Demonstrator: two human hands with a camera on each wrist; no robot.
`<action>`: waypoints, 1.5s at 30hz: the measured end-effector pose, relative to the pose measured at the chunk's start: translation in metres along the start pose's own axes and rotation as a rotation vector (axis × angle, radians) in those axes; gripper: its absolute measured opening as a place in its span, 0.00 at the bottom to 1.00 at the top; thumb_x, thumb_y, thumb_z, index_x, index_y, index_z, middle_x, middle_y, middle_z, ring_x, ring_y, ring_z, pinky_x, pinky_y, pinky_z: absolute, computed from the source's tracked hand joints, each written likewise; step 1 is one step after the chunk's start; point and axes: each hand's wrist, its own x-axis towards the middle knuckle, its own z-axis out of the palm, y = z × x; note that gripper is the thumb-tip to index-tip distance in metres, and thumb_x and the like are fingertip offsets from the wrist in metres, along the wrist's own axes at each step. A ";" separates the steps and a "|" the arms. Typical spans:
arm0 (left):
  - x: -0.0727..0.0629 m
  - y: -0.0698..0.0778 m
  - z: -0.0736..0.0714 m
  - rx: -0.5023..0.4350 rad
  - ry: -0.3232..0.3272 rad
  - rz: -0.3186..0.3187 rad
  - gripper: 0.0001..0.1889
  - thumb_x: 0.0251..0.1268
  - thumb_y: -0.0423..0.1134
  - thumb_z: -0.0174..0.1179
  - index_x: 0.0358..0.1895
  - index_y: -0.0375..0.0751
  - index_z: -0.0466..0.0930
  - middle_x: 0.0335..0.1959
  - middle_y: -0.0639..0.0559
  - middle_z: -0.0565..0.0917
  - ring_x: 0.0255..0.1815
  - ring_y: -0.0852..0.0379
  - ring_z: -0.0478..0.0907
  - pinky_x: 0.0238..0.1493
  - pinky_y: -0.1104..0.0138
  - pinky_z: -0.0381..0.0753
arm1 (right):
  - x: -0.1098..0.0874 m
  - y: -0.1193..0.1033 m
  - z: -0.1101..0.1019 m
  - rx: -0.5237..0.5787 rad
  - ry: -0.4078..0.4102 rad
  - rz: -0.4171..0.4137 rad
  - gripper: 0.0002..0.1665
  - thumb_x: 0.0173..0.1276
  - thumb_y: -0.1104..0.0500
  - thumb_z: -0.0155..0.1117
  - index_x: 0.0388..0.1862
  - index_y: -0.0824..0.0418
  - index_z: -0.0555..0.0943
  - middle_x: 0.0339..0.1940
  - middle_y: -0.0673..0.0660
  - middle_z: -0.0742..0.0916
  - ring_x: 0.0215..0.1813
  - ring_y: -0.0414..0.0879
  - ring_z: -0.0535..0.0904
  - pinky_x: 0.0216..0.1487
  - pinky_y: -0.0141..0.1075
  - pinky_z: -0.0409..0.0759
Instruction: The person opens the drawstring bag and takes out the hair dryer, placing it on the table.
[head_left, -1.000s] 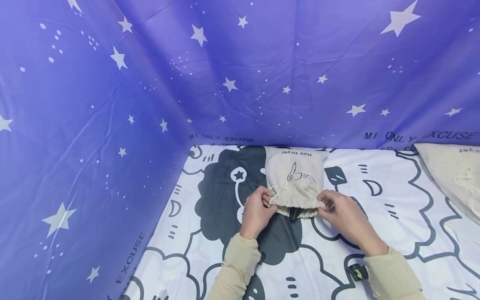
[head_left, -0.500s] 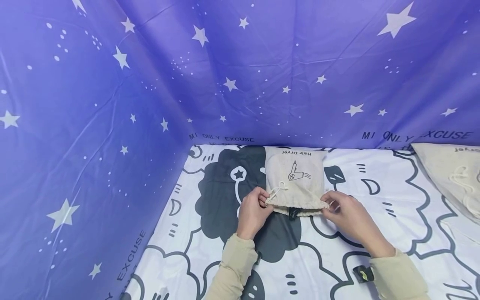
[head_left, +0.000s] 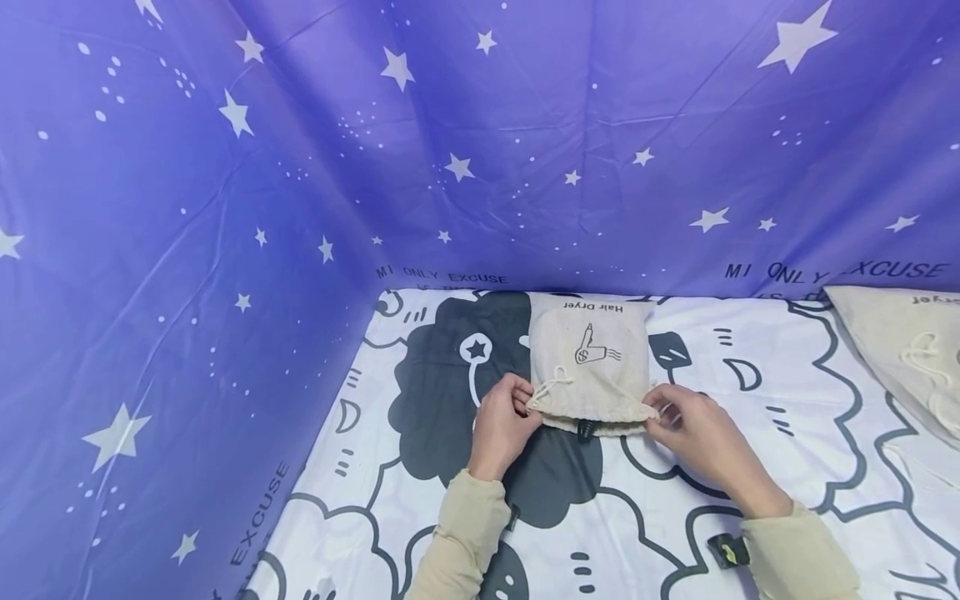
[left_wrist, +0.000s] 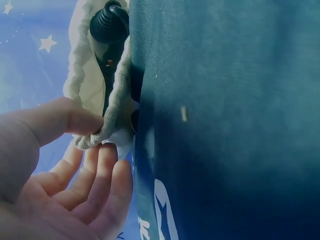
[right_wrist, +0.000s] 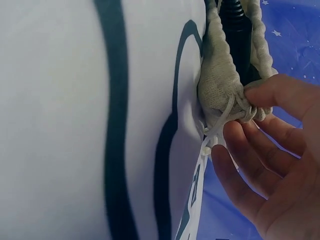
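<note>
A cream cloth drawstring bag (head_left: 589, 367), printed "Hair Dryer" with a dryer drawing, lies flat with its mouth toward me. My left hand (head_left: 506, 423) pinches the left corner of the mouth between thumb and fingers. At the right corner, my right hand (head_left: 693, 433) pinches the gathered hem, where cords (right_wrist: 226, 112) show in the right wrist view. Inside the parted mouth sits a black hair dryer (right_wrist: 237, 40), mostly hidden by the cloth. Its ribbed cord end (left_wrist: 109, 24) shows in the left wrist view. A white drawstring loop (head_left: 558, 377) lies on the bag's front.
A second cream drawstring bag (head_left: 911, 350) lies at the right, cut off by the frame edge. Cloud-patterned black and white cloth (head_left: 750, 450) covers the surface. Purple star-printed sheeting (head_left: 525, 125) rises behind and at the left.
Both hands have spread slightly apart, pulling the bag's mouth wider and flatter. The hem has straightened, and less of the black cord end shows. Since half a second ago little has moved.
</note>
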 end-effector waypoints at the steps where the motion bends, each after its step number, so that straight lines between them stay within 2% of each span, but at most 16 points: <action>1: -0.001 0.001 0.000 0.003 -0.008 0.001 0.16 0.47 0.28 0.68 0.42 0.42 0.79 0.34 0.54 0.81 0.34 0.58 0.79 0.38 0.71 0.76 | 0.000 -0.001 0.001 0.004 0.001 -0.003 0.12 0.55 0.64 0.72 0.39 0.58 0.83 0.26 0.47 0.85 0.30 0.40 0.79 0.34 0.40 0.77; 6: -0.002 0.004 0.004 0.033 -0.047 0.032 0.20 0.50 0.31 0.71 0.49 0.41 0.78 0.41 0.50 0.78 0.41 0.55 0.78 0.44 0.68 0.77 | -0.001 -0.005 0.004 0.003 -0.003 -0.014 0.12 0.55 0.61 0.74 0.38 0.57 0.83 0.24 0.45 0.84 0.28 0.38 0.78 0.33 0.38 0.76; 14: -0.001 0.003 0.001 0.088 -0.027 0.102 0.12 0.55 0.30 0.67 0.43 0.43 0.84 0.36 0.53 0.81 0.38 0.57 0.80 0.42 0.68 0.78 | -0.003 -0.008 -0.002 -0.007 -0.001 -0.014 0.10 0.57 0.64 0.71 0.39 0.58 0.83 0.27 0.48 0.85 0.30 0.41 0.79 0.36 0.42 0.78; 21: 0.000 -0.004 -0.003 0.079 -0.033 0.088 0.10 0.54 0.29 0.67 0.40 0.44 0.84 0.35 0.53 0.81 0.37 0.57 0.80 0.41 0.69 0.77 | -0.001 -0.002 -0.004 -0.015 0.001 -0.005 0.10 0.57 0.65 0.70 0.38 0.58 0.83 0.27 0.49 0.85 0.30 0.41 0.79 0.36 0.42 0.78; 33: 0.002 -0.010 -0.011 0.045 -0.095 0.110 0.10 0.53 0.26 0.64 0.38 0.42 0.83 0.36 0.49 0.81 0.37 0.54 0.80 0.40 0.71 0.77 | -0.004 0.006 -0.003 -0.023 0.012 -0.005 0.11 0.52 0.67 0.73 0.34 0.57 0.83 0.26 0.46 0.83 0.29 0.38 0.76 0.33 0.36 0.78; 39: 0.000 -0.009 -0.011 0.074 -0.144 0.119 0.09 0.56 0.30 0.67 0.40 0.43 0.82 0.37 0.49 0.81 0.38 0.55 0.80 0.41 0.70 0.77 | -0.004 0.005 -0.002 -0.071 0.020 -0.036 0.11 0.52 0.62 0.75 0.34 0.54 0.82 0.30 0.47 0.84 0.33 0.42 0.78 0.36 0.42 0.77; 45: 0.004 -0.008 -0.011 0.086 -0.118 0.139 0.09 0.55 0.28 0.65 0.38 0.42 0.83 0.35 0.50 0.82 0.38 0.54 0.81 0.41 0.69 0.77 | -0.001 0.002 -0.003 -0.069 0.008 -0.026 0.11 0.53 0.64 0.73 0.37 0.57 0.83 0.32 0.51 0.86 0.35 0.46 0.81 0.40 0.47 0.77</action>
